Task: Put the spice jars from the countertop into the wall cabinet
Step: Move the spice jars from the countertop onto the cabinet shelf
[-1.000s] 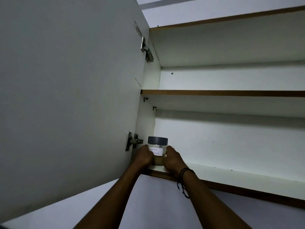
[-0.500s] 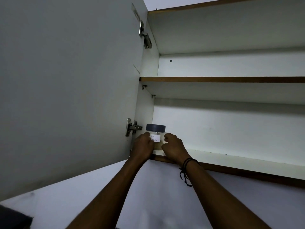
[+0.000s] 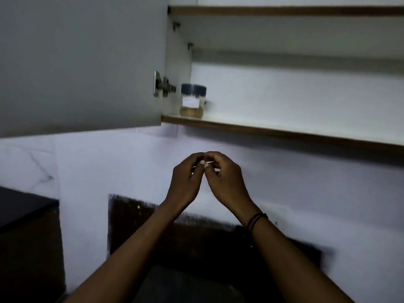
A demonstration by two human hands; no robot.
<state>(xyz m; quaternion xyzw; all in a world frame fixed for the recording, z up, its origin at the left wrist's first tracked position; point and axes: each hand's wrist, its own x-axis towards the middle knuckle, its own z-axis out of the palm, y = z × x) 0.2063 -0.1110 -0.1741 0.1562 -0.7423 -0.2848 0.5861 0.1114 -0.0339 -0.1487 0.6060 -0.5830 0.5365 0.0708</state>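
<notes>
Head view. A spice jar [image 3: 193, 100] with a dark lid, a white label and a tan powder filling its lower part stands upright on the bottom shelf [image 3: 284, 127] of the open wall cabinet [image 3: 295, 84]. The jar sits at the shelf's far left end, close to the front edge and just beside the cabinet's left side wall. Left of the jar, a metal hinge [image 3: 162, 85] joins that wall to the open cabinet door [image 3: 80, 62], which swings out to the jar's left. Above the jar, a second shelf [image 3: 284, 11] shows as a brown-edged strip at the top of the frame.

Below the jar and well apart from it, both hands are raised in front of the white tiled wall [image 3: 109, 162]. The left hand [image 3: 185, 180] and right hand [image 3: 225, 180] meet at the fingertips, backs toward the camera, fingers loosely curled; the picture is dim and blurred, but neither hand appears to hold anything. A dark band [image 3: 255, 219] circles the right wrist. Farther below the jar lies a dark recessed area [image 3: 153, 226], too murky to identify.
</notes>
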